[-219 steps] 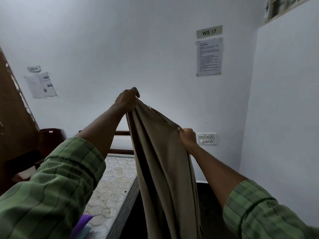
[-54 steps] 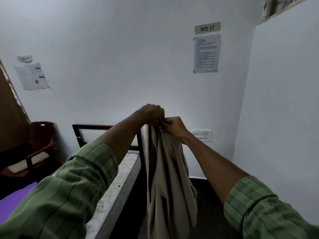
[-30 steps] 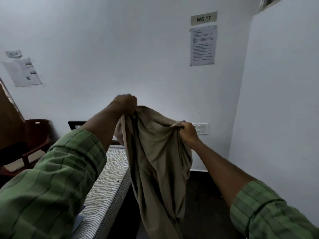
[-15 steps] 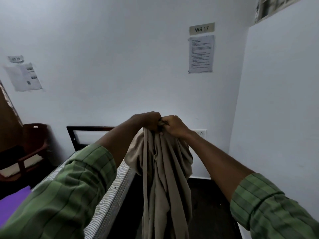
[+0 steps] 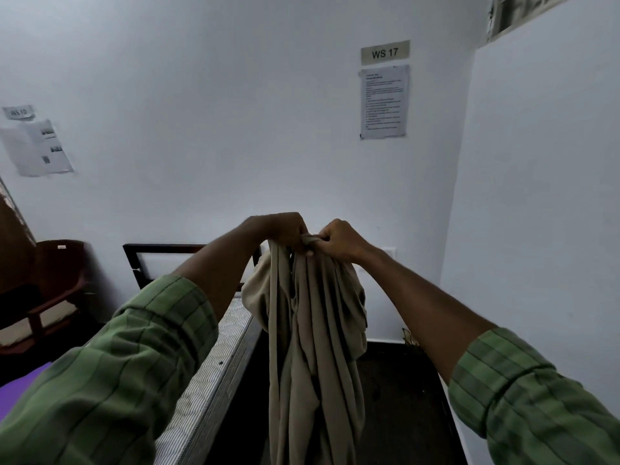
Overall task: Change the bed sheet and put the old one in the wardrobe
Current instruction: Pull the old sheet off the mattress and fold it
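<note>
A beige bed sheet (image 5: 315,333) hangs in long folds in front of me, gathered at its top edge. My left hand (image 5: 285,229) and my right hand (image 5: 339,241) are side by side at chest height, both closed on that gathered edge, knuckles nearly touching. The sheet's lower part drops out of the frame over the dark floor. To the left lies the bare mattress (image 5: 214,360) on its dark bed frame (image 5: 147,260). A purple sheet (image 5: 20,387) shows at the lower left, mostly hidden by my green sleeve.
A white wall is straight ahead with a "WS 17" sign (image 5: 385,52) and a paper notice (image 5: 384,101). Another white wall stands close on the right. A brown chair (image 5: 50,290) sits at the left. Dark floor (image 5: 402,397) runs between bed and right wall.
A second ago my hands were spread with the sheet stretched between them. They have come together, and the sheet now hangs doubled in a narrower bundle.
</note>
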The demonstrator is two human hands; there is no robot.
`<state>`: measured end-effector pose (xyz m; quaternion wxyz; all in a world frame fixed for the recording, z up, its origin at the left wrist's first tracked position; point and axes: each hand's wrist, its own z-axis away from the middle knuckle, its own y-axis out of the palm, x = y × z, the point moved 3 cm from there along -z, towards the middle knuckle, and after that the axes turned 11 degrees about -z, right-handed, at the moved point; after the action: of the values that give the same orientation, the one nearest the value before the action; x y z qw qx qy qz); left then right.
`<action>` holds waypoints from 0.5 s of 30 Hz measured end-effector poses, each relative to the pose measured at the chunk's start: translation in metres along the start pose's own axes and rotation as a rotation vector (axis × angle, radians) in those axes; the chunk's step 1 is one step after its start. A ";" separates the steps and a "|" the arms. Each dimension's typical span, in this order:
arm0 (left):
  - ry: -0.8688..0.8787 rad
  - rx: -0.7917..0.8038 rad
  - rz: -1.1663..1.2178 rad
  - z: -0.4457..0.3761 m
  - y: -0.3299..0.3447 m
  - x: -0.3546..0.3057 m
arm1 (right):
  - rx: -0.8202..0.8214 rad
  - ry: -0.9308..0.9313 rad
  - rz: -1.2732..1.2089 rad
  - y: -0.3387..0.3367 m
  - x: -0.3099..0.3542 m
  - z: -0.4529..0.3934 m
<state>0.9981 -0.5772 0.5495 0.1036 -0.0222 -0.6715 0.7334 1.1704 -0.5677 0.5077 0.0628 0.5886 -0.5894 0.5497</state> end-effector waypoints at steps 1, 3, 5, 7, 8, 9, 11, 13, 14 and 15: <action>-0.003 -0.034 -0.007 0.004 -0.004 0.003 | -0.008 0.032 -0.015 -0.001 -0.008 0.002; -0.033 -0.127 0.003 0.008 -0.013 0.013 | 0.059 0.093 0.020 0.002 -0.025 0.009; -0.094 -0.216 0.047 0.012 -0.022 0.024 | 0.184 0.135 0.151 0.009 -0.047 0.018; -0.139 -0.310 0.061 0.015 -0.033 0.032 | 0.269 0.184 0.289 0.015 -0.069 0.030; -0.180 -0.367 0.067 0.019 -0.038 0.034 | 0.316 0.236 0.336 0.018 -0.080 0.038; -0.230 -0.431 0.063 0.023 -0.042 0.037 | 0.373 0.288 0.343 0.022 -0.088 0.047; -0.329 -0.537 0.022 0.030 -0.046 0.041 | 0.451 0.345 0.301 0.028 -0.098 0.060; -0.382 -0.569 0.006 0.031 -0.042 0.044 | 0.455 0.320 0.356 0.023 -0.101 0.057; -0.402 -0.564 0.015 0.032 -0.038 0.045 | 0.440 0.289 0.432 0.020 -0.098 0.050; -0.423 -0.556 0.029 0.033 -0.034 0.047 | 0.413 0.262 0.477 0.015 -0.094 0.044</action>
<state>0.9502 -0.5979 0.5909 -0.0582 0.0934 -0.8519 0.5120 1.2121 -0.5454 0.4138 -0.1127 0.3588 -0.5738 0.7275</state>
